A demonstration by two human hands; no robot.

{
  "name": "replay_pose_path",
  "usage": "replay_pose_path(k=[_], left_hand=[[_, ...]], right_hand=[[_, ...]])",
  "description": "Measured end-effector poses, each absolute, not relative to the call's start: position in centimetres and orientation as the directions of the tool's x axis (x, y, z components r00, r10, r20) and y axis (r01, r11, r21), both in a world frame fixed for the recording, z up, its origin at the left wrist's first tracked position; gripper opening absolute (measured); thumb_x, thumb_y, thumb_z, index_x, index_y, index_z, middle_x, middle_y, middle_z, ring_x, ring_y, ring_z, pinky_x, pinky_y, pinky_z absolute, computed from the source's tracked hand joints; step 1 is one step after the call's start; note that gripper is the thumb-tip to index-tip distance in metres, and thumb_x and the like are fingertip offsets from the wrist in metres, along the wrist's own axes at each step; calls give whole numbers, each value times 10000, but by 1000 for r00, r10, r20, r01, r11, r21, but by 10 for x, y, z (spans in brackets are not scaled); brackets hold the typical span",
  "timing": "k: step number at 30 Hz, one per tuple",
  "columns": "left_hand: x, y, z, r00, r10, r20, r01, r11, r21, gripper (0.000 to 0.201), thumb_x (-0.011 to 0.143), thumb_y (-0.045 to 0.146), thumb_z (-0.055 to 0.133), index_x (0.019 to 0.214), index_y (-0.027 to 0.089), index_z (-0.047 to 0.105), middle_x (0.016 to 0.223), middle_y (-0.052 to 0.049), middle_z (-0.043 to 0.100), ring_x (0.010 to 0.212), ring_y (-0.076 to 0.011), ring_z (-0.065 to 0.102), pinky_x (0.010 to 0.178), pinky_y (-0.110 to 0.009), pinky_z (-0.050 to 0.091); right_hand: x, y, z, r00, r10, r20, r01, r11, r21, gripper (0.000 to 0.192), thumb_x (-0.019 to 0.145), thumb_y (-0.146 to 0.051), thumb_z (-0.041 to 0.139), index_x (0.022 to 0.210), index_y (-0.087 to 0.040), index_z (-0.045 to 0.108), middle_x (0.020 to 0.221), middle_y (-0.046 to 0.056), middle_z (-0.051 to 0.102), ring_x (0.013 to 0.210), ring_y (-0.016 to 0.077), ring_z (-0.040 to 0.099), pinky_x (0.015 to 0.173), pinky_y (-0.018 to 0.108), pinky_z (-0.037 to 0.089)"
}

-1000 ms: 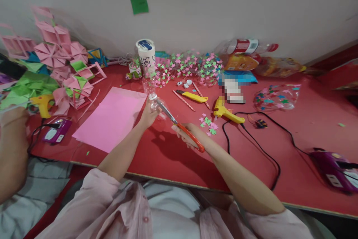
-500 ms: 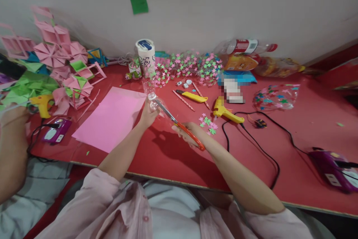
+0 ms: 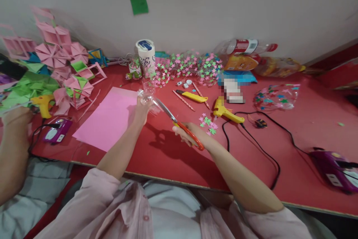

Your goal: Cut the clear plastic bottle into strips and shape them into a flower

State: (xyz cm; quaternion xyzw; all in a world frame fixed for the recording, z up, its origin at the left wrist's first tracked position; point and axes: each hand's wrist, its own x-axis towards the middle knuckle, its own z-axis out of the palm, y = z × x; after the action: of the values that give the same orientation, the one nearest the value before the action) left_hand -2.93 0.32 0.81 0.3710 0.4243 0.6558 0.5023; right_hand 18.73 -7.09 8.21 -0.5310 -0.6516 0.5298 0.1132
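Note:
My left hand [image 3: 142, 110] is closed around a clear plastic bottle piece [image 3: 147, 97], its neck end toward the back left and its cut strips toward the right. In my right hand [image 3: 192, 134] is a pair of scissors [image 3: 165, 109] with red-orange handles. The blades point up and left, their tips close to the plastic; whether they touch it I cannot tell. Beneath my left forearm lies a stack of pink paper [image 3: 109, 119]. To the right of my right hand are loose pink and green paper stars [image 3: 208, 122].
A yellow utility knife [image 3: 194, 96], striped straws [image 3: 184, 100] and a yellow glue gun [image 3: 227, 111] with a black cord lie beyond my right hand. Star-covered plastic [image 3: 187, 67] and a white tumbler [image 3: 145, 57] stand behind. Another person's arm [image 3: 13, 145] is at the far left.
My left hand has moved a little to the left with the bottle piece, which is now turned, its neck leaning further left. My right hand and the scissors stay nearly in place.

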Motion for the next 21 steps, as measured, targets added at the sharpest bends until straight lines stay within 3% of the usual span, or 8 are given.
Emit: replay_pose_path(k=[2, 6, 16, 21], left_hand=[[-28, 1, 16, -132, 991, 28, -474, -88, 876, 472, 591, 240, 791, 983, 242, 530, 882, 19, 648, 851, -166, 681, 892, -381, 527], [-22, -6, 24, 8, 999, -38, -573, 35, 819, 440, 588, 285, 796, 946, 237, 545, 875, 10, 678, 835, -183, 693, 873, -402, 536], [-18, -7, 25, 28, 993, -111, -523, 109, 845, 358, 704, 376, 775, 946, 219, 563, 852, 6, 667, 805, -173, 683, 861, -423, 550], [-17, -9, 29, 85, 986, -144, -514, 167, 841, 307, 674, 295, 759, 914, 195, 596, 833, -9, 675, 743, -163, 686, 756, -351, 570]], right_hand=[[188, -67, 79, -358, 836, -416, 560, -164, -812, 571, 773, -774, 499, 700, -208, 497, 391, -79, 413, 347, 98, 439, 473, 245, 404], [190, -63, 76, -284, 853, -438, 636, -174, -752, 585, 750, -794, 520, 695, -212, 493, 383, -76, 398, 344, 107, 438, 444, 243, 371], [189, -65, 78, -288, 835, -469, 658, -183, -731, 622, 708, -827, 540, 685, -209, 482, 465, -53, 459, 376, 96, 451, 431, 232, 356], [189, -65, 81, -269, 838, -475, 631, -220, -744, 618, 700, -818, 562, 699, -203, 502, 461, -62, 445, 360, 92, 447, 431, 234, 370]])
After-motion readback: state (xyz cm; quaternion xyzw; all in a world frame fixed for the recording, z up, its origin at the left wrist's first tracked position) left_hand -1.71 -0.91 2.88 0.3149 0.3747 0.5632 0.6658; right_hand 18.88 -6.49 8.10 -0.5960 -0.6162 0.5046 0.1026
